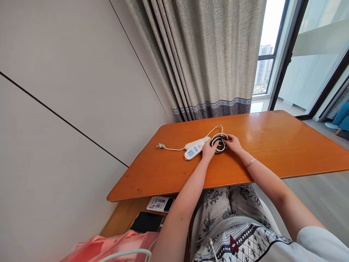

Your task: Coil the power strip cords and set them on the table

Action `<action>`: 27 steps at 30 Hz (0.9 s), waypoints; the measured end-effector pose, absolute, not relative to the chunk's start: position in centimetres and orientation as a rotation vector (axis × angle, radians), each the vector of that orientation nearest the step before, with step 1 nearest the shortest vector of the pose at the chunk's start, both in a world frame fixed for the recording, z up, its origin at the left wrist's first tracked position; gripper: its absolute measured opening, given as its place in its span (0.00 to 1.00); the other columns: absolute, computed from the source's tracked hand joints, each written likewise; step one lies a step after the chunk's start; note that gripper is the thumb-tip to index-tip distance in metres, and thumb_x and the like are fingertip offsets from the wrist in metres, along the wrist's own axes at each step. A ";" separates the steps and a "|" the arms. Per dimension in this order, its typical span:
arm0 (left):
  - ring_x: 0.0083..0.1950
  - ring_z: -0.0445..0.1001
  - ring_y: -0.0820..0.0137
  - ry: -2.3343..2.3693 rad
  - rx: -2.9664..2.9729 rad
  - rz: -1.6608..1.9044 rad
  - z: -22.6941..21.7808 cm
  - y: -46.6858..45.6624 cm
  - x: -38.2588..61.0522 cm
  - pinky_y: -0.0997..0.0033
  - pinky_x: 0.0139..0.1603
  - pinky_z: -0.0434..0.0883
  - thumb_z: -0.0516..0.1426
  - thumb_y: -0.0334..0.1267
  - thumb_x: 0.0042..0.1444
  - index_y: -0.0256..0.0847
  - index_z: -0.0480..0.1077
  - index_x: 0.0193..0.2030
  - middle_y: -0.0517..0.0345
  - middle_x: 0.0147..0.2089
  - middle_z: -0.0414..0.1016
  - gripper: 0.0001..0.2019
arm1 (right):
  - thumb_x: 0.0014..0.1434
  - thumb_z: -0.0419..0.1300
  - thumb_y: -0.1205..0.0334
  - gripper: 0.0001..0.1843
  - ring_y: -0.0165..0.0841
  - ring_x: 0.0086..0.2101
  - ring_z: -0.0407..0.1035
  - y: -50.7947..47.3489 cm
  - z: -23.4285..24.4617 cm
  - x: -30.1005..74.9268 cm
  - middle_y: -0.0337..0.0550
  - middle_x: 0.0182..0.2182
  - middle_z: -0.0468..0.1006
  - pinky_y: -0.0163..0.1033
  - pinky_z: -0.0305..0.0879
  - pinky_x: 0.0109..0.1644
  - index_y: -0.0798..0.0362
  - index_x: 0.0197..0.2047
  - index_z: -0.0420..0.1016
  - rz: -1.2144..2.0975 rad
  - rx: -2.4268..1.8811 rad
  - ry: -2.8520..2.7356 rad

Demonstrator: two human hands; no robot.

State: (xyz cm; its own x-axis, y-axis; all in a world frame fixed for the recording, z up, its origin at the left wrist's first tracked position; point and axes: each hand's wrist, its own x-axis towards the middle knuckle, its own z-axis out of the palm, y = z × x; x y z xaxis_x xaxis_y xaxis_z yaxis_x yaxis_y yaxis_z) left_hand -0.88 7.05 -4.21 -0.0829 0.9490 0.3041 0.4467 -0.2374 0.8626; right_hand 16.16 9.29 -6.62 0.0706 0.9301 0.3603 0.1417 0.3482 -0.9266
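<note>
Over the table my left hand (208, 150) closes around the left side of a coiled cable (222, 149), its thumb on the loops. White and dark turns show in the coil. My right hand (234, 144) pinches the coil's right edge with bent fingers; parts of the fingertips are hidden. Just left of my left hand lies a white power strip (194, 150) with blue socket faces. A second white strip (189, 145) lies partly behind it, with a white cord (174, 149) running left to a plug (161, 146). A loop of white cord arches behind the coil.
The orange wooden table (272, 145) has a front edge close to my lap. Below its left side, a lower surface holds a labelled box (156, 203), a black-screened phone (147, 222) and a pink bag (114, 247). A curtain (212, 54) hangs behind the table.
</note>
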 end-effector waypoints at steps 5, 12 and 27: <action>0.45 0.74 0.58 1.458 1.865 1.398 -3.8 6.7 -0.6 0.61 0.52 0.69 0.64 0.31 0.41 0.42 0.72 0.33 0.53 0.37 0.76 0.11 | 0.52 0.60 0.64 0.12 0.36 0.41 0.74 9.4 -6.7 16.4 0.42 0.39 0.82 0.46 0.68 0.54 0.51 0.40 0.79 0.791 -1.101 -1.349; 0.42 0.75 0.60 1.494 1.850 1.295 -3.3 6.1 -0.9 0.62 0.51 0.69 0.62 0.33 0.47 0.44 0.72 0.36 0.56 0.35 0.78 0.08 | 0.51 0.62 0.60 0.09 0.36 0.38 0.72 8.8 -6.0 16.3 0.41 0.36 0.82 0.46 0.67 0.53 0.49 0.38 0.79 0.742 -1.093 -1.331; 0.41 0.81 0.61 0.892 1.286 1.332 -3.2 5.9 0.2 0.63 0.43 0.75 0.67 0.47 0.46 0.42 0.64 0.51 0.52 0.38 0.82 0.28 | 0.50 0.67 0.52 0.15 0.34 0.33 0.71 8.3 -5.2 16.4 0.39 0.31 0.79 0.41 0.69 0.44 0.52 0.38 0.76 0.979 -1.063 -1.217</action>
